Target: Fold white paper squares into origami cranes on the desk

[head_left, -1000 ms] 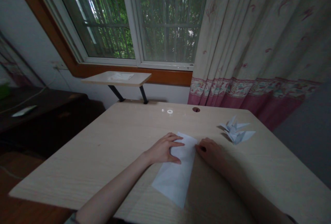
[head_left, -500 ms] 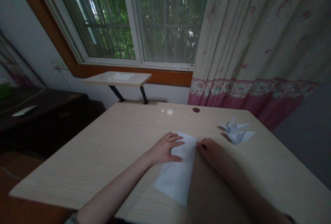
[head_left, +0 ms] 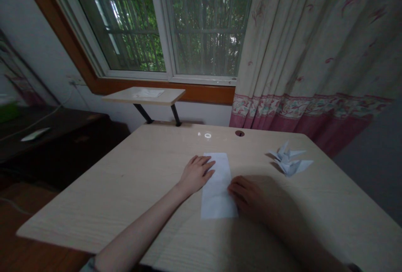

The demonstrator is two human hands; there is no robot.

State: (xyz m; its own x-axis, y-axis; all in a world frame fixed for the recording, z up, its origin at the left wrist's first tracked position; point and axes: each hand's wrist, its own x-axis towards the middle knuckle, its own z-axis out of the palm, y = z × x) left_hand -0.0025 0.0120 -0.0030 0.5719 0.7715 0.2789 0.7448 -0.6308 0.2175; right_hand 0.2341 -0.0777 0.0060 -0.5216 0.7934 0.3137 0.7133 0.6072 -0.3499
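Note:
A white folded sheet of paper [head_left: 217, 194] lies flat on the desk as an upright rectangle in front of me. My left hand [head_left: 197, 173] rests on its upper left part, fingers spread and lying flat. At the sheet's right edge is my right hand [head_left: 246, 194], its fingers curled together and pressed on that edge; its thumb is partly hidden in shadow. Two folded white paper cranes [head_left: 289, 165] stand close together, touching or nearly so, to the right of my right hand.
The pale wooden desk [head_left: 125, 198] has a round cable hole [head_left: 239, 133] near its back edge. A raised shelf [head_left: 122, 96] at the back left carries white paper [head_left: 149, 93]. Behind are a window and a curtain [head_left: 282, 54]. A dark table [head_left: 72, 134] stands at the left.
The paper has turned from a slant to nearly straight and moved away from me. My left hand has shifted slightly left; my right hand has come nearer along the paper's edge.

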